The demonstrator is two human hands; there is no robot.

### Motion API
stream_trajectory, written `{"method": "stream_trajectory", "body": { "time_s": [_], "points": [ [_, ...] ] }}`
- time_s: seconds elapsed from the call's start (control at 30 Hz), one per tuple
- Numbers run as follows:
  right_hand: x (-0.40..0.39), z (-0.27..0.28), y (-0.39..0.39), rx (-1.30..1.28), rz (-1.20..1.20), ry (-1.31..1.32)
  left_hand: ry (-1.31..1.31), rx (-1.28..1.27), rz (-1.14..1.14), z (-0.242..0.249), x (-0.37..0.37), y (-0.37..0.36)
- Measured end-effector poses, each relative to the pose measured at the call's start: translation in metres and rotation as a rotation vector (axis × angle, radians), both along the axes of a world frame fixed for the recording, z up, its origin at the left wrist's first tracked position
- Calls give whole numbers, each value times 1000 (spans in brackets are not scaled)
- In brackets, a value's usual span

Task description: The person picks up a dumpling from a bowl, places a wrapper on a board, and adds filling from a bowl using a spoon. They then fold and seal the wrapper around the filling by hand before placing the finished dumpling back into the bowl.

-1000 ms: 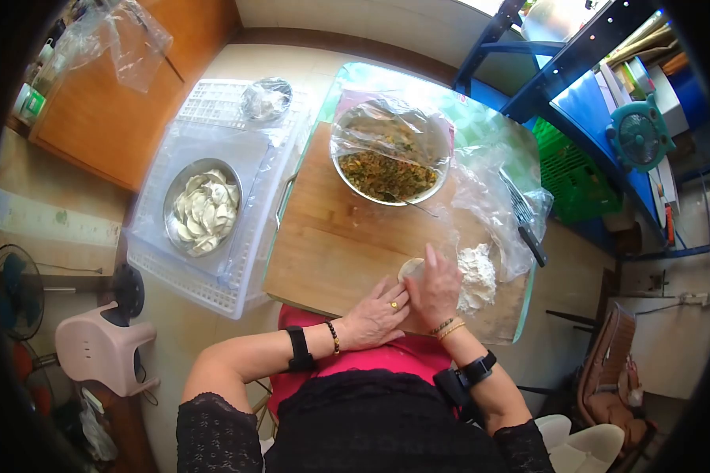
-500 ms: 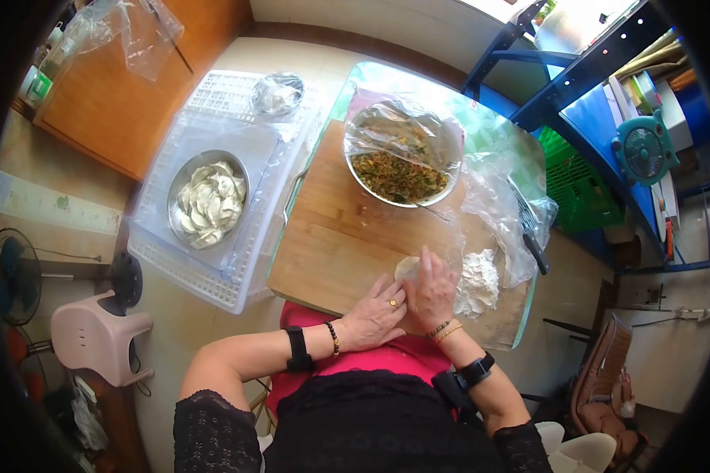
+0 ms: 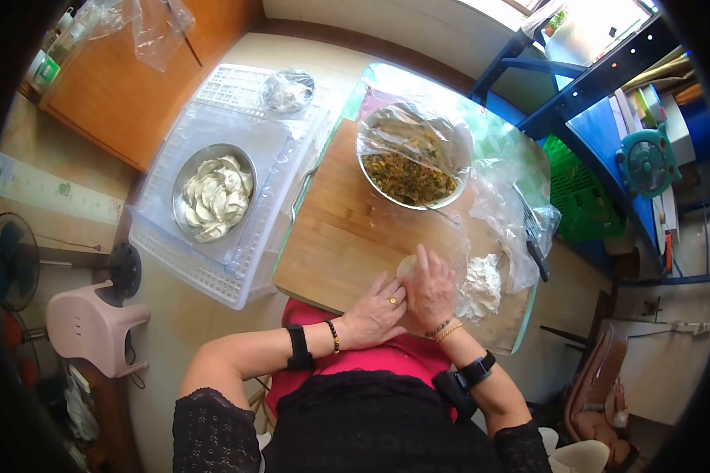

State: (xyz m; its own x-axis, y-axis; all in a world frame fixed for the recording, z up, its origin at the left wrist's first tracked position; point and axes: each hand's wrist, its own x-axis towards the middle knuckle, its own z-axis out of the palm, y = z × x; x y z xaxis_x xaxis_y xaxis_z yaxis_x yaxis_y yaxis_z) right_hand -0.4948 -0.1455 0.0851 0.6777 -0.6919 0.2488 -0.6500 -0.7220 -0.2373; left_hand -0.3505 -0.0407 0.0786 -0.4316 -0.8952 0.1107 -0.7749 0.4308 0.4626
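Note:
My left hand lies flat at the near edge of the wooden cutting board, fingers stretched out and touching my right hand. My right hand rests palm down over a small pale dough round, which shows only at the fingers' left side. Its fingers are extended, and what lies under the palm is hidden. Just right of that hand is a heap of white flour. Further back stands a metal bowl of chopped filling, partly under clear plastic, with a utensil handle over its rim.
On a white plastic crate to the left sit a bowl of flour-dusted dough pieces and a small plastic-covered bowl. A black-handled tool and crumpled plastic lie at the board's right. A pink stool stands on the floor.
The view has shifted slightly, so the board and bowls appear a little further right. My right hand's fingers have drawn closer together over the dough; my left hand stays beside it.

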Motion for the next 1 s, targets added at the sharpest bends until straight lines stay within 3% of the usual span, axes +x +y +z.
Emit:
{"method": "stream_trajectory", "body": {
  "time_s": [0.1, 0.3, 0.43, 0.5, 0.63, 0.7, 0.83, 0.9, 1.0],
  "points": [
    [-1, -15, -28, 74, -141, 1, 4, -94, 41, -1, 3, -1],
    [-23, -12, -55, 336, -261, -344, 44, -3, 182, -6, -4, -17],
    [-31, 18, -31, 361, -208, -253, 62, -93, 23, -6, -7, -21],
    [-30, 25, -15, 170, -8, -147, 79, -111, -11, 1, -8, -21],
    [-24, -4, 5, 50, -23, 50, 24, 47, -168, 3, -9, -10],
    [-20, -9, -8, 19, -72, 33, 75, -106, -116, -1, -7, -8],
    [-26, -7, -41, 119, -193, -45, 60, -99, -124, 0, -7, -13],
    [-30, -10, -47, 293, -295, -222, 35, -55, -90, 1, -9, -14],
    [-34, -1, -42, 296, -208, -240, 141, -45, 8, 4, -11, -14]
  ]
}}
